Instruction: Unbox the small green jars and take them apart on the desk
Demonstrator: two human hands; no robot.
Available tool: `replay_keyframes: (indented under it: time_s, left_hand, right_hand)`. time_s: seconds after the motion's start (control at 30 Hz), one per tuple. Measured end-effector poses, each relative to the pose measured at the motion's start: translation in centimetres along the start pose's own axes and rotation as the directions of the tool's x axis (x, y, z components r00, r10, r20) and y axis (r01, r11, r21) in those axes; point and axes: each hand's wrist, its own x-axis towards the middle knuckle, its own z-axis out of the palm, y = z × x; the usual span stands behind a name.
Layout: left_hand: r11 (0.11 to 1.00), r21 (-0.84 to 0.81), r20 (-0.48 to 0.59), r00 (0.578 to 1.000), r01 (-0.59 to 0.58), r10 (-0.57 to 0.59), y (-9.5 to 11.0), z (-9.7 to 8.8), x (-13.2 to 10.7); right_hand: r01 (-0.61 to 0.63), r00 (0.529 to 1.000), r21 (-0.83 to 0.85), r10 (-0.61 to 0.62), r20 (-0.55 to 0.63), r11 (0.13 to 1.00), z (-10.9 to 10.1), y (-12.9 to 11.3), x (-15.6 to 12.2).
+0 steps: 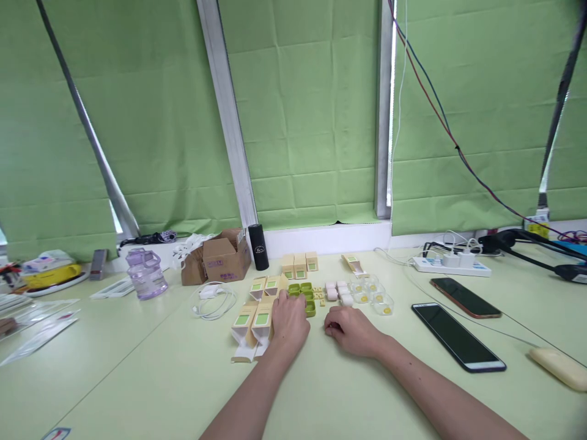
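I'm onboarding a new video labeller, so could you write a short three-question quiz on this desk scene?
1. True or false: the right hand holds the purple bottle.
2. The fingers of the left hand reach which thing? A power strip; B green tray; C black flask.
3. Fill in: two phones lie on the table to the ___ of the right hand.
Key: 1 false; 2 B; 3 right.
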Motion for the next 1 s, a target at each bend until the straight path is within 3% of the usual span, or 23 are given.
replay_keyframes:
  time_s: [0.7,1.0]
  left_hand:
    - [0.982,-0.153,-0.156,0.984,-0.108,0.084,0.9,-1.7,-0.6]
    - [0.979,-0.156,-0.24,0.966,-0.133,0.093,1.4,-2.5,1.6]
  right_hand:
    - [-0.033,0.999,0.009,0.032,0.039,0.999,-0.5,-0.6,-0.3]
    - [-0.024,0.999,0.002,0.024,0.043,1.0,-0.6,-0.8,-0.4]
